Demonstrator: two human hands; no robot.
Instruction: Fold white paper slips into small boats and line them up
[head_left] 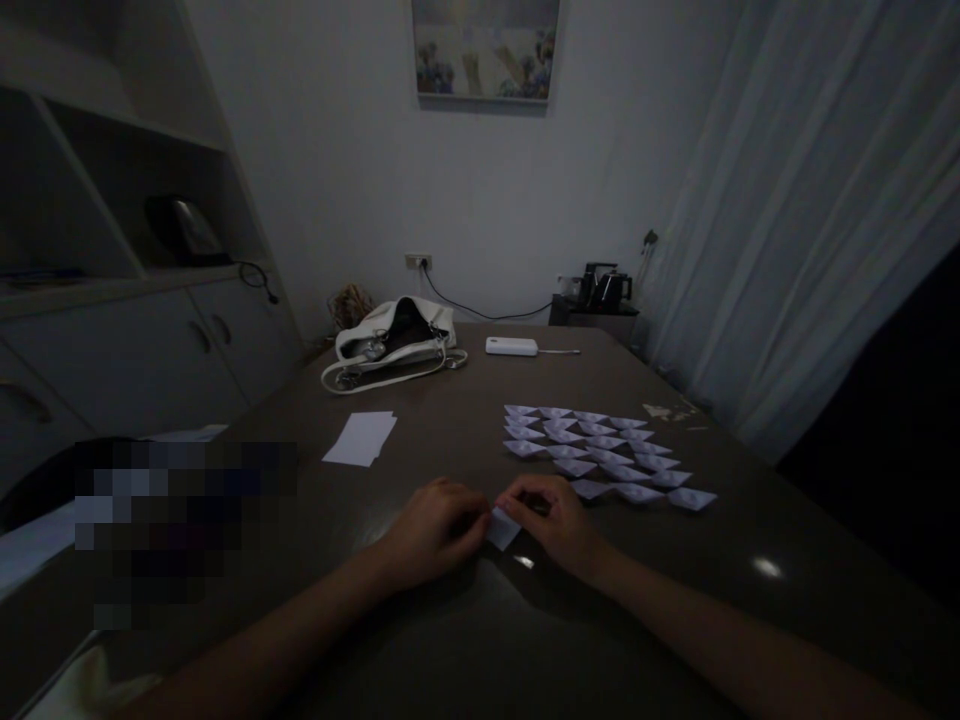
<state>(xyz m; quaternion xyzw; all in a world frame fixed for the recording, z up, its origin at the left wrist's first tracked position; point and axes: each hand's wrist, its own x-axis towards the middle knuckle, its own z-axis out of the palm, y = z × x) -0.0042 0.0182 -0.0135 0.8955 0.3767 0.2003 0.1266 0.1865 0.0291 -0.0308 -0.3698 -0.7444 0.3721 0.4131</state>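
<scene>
Between my hands, low over the tabletop, is a small piece of folded white paper (503,529). My left hand (439,530) pinches its left edge with thumb and fingers. On the other side my right hand (553,522) grips the upper right edge with its fingertips. Just beyond my right hand, several white folded paper boats (600,442) stand in rows on the table. A few flat white sheets (361,439) lie stacked, slightly askew, to the far left of my hands.
The brown table (450,640) has a glossy top. A white handbag (397,340) sits at the back left, and a white power bank (511,346) with a short cable at the back. Paper scraps (657,411) lie near the right edge. A blurred patch covers the left side.
</scene>
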